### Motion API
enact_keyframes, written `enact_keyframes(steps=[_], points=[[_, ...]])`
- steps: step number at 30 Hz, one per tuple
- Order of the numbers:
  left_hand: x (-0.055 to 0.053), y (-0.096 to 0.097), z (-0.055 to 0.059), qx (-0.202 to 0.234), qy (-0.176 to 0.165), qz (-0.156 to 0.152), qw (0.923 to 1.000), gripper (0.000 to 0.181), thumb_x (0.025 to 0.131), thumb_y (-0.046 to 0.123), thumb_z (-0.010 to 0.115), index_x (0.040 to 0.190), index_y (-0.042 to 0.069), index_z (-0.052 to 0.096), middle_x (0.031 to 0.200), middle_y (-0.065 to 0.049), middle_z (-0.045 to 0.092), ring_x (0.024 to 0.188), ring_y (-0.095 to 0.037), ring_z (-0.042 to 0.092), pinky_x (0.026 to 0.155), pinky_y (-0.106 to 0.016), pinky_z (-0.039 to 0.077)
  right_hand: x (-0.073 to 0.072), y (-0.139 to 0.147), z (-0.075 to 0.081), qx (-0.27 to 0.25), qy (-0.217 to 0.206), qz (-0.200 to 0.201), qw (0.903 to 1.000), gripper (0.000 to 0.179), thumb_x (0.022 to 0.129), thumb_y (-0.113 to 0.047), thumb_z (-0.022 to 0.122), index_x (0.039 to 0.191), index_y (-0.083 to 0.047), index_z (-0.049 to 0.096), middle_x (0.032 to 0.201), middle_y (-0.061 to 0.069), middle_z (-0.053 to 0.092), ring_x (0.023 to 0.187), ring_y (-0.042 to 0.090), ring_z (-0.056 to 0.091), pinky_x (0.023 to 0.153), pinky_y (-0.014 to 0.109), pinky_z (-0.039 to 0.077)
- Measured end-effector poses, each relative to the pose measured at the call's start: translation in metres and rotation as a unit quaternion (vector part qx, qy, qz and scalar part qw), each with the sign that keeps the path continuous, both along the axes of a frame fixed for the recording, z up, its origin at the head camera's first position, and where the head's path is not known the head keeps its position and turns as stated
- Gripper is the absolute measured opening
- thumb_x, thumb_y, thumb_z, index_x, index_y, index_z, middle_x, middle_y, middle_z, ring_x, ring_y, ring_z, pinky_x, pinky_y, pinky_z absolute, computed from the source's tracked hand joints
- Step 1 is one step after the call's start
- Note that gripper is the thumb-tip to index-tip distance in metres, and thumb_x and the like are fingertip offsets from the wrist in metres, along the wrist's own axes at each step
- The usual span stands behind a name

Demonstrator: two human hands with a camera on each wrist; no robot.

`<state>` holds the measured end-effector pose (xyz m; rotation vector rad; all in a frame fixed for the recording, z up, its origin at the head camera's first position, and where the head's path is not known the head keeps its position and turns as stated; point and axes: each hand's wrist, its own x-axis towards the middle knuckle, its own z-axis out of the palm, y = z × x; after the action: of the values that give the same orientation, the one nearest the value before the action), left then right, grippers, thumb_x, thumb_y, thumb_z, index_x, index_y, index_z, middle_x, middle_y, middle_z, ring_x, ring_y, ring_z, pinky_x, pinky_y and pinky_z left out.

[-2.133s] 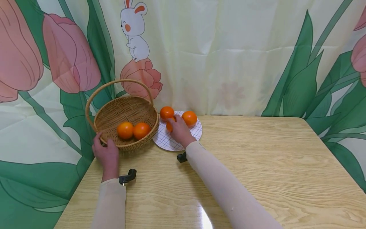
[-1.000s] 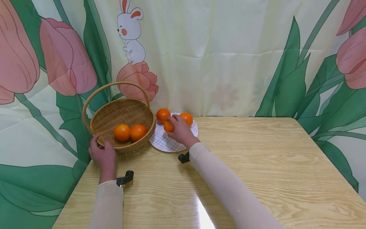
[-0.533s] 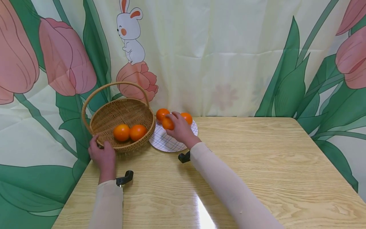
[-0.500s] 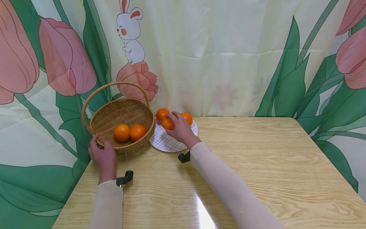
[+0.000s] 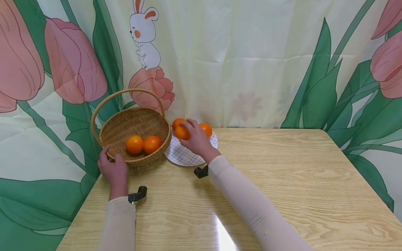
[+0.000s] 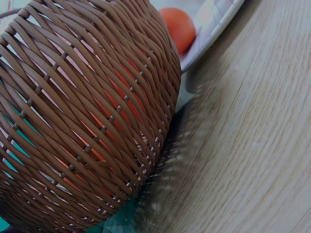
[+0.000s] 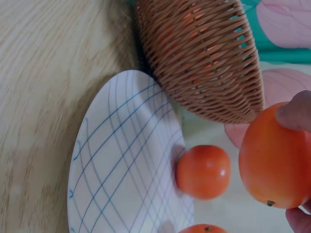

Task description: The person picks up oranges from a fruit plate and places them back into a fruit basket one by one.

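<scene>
My right hand [image 5: 199, 141] grips an orange [image 5: 181, 132] above the white checked plate [image 5: 183, 157]. In the right wrist view a thumb and a fingertip pinch that same orange [image 7: 273, 162], apart from the plate [image 7: 116, 155]. Two more lie on the plate: a left orange [image 5: 177, 123], partly behind the held one, and a right orange [image 5: 206, 129]. At far left, my left hand [image 5: 113, 170] holds the near rim of the wicker basket [image 5: 135, 120]. The basket is tilted towards me, with a left orange [image 5: 134, 144] and a right orange [image 5: 152, 144] inside.
The basket's arched handle [image 5: 132, 90] stands up over its opening. Behind the wooden table [image 5: 282, 174] hangs a printed curtain [image 5: 245, 69], close to the plate and basket. Black wrist cameras stick out by the left cuff [image 5: 138, 194] and right cuff [image 5: 201, 172].
My right hand has lifted the orange off the plate and moved it slightly up and left. The left hand keeps its hold on the basket rim; the view has shifted a little.
</scene>
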<state>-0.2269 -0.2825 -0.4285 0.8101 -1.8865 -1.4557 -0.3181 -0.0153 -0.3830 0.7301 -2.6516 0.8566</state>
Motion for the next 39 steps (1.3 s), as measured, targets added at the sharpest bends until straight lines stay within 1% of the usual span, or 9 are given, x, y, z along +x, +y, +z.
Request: enact_keyframes(steps=[5, 11, 15, 19, 22, 26, 34, 39], points=[[0.0, -0.001, 0.0, 0.002, 0.0, 0.0, 1.0, 0.042, 0.09, 0.025, 0.04, 0.131, 0.035, 0.041, 0.133, -0.007, 0.032, 0.119, -0.022, 0.039, 0.097, -0.039, 0.041, 0.003, -0.004, 0.005, -0.002, 0.013, 0.002, 0.9999, 0.058, 0.077, -0.033, 0.067, 0.13, -0.029, 0.042, 0.139, 0.003, 0.035, 0.113, 0.023, 0.048, 0.087, 0.037, 0.048], [-0.001, -0.001, 0.0, -0.002, -0.003, -0.002, 1.0, 0.042, 0.09, 0.026, 0.039, 0.131, 0.037, 0.04, 0.134, -0.006, 0.032, 0.117, -0.021, 0.038, 0.097, -0.039, 0.041, 0.007, -0.008, 0.012, -0.02, 0.039, 0.017, 0.9989, 0.055, 0.078, -0.033, 0.067, 0.127, -0.029, 0.044, 0.138, 0.003, 0.037, 0.115, 0.022, 0.047, 0.088, 0.035, 0.048], [-0.001, -0.001, 0.0, -0.004, -0.002, 0.0, 1.0, 0.042, 0.089, 0.025, 0.039, 0.13, 0.037, 0.041, 0.133, -0.007, 0.033, 0.117, -0.022, 0.039, 0.097, -0.04, 0.041, 0.011, -0.011, 0.017, -0.028, 0.042, 0.028, 0.9984, 0.054, 0.078, -0.033, 0.066, 0.127, -0.029, 0.044, 0.139, 0.004, 0.036, 0.116, 0.023, 0.047, 0.089, 0.034, 0.047], [-0.001, -0.001, 0.0, -0.003, -0.001, 0.002, 1.0, 0.043, 0.089, 0.025, 0.039, 0.131, 0.034, 0.041, 0.133, -0.008, 0.033, 0.118, -0.023, 0.038, 0.098, -0.041, 0.04, 0.014, -0.013, 0.019, -0.028, 0.045, 0.035, 0.998, 0.055, 0.079, -0.034, 0.066, 0.129, -0.03, 0.043, 0.139, 0.003, 0.035, 0.117, 0.022, 0.047, 0.09, 0.032, 0.047], [-0.001, -0.001, -0.001, -0.001, 0.0, 0.002, 1.0, 0.043, 0.089, 0.025, 0.039, 0.131, 0.033, 0.041, 0.133, -0.007, 0.033, 0.119, -0.023, 0.038, 0.098, -0.041, 0.04, 0.017, -0.015, 0.021, -0.026, 0.056, 0.039, 0.9973, 0.055, 0.079, -0.034, 0.065, 0.129, -0.03, 0.043, 0.139, 0.003, 0.036, 0.117, 0.021, 0.047, 0.092, 0.031, 0.046], [-0.001, 0.0, -0.002, -0.009, 0.007, 0.005, 0.9999, 0.043, 0.089, 0.025, 0.04, 0.131, 0.032, 0.042, 0.134, -0.005, 0.034, 0.116, -0.021, 0.038, 0.097, -0.038, 0.039, 0.02, -0.017, 0.024, -0.03, 0.067, 0.046, 0.9962, 0.055, 0.079, -0.033, 0.066, 0.129, -0.028, 0.043, 0.139, 0.004, 0.036, 0.118, 0.022, 0.048, 0.093, 0.032, 0.045], [-0.001, 0.001, -0.002, -0.018, 0.006, 0.013, 0.9997, 0.043, 0.089, 0.024, 0.042, 0.13, 0.034, 0.043, 0.131, -0.005, 0.036, 0.104, -0.018, 0.038, 0.083, -0.03, 0.037, 0.024, -0.026, 0.026, -0.029, 0.076, 0.058, 0.995, 0.057, 0.079, -0.034, 0.066, 0.13, -0.029, 0.042, 0.139, 0.004, 0.035, 0.114, 0.022, 0.05, 0.09, 0.032, 0.047], [-0.001, 0.001, -0.003, -0.022, 0.01, 0.015, 0.9996, 0.042, 0.089, 0.024, 0.042, 0.13, 0.035, 0.043, 0.13, -0.006, 0.037, 0.105, -0.018, 0.039, 0.085, -0.032, 0.038, 0.025, -0.032, 0.024, -0.028, 0.093, 0.064, 0.9932, 0.057, 0.079, -0.036, 0.065, 0.13, -0.029, 0.041, 0.138, 0.004, 0.036, 0.112, 0.021, 0.051, 0.084, 0.03, 0.049]])
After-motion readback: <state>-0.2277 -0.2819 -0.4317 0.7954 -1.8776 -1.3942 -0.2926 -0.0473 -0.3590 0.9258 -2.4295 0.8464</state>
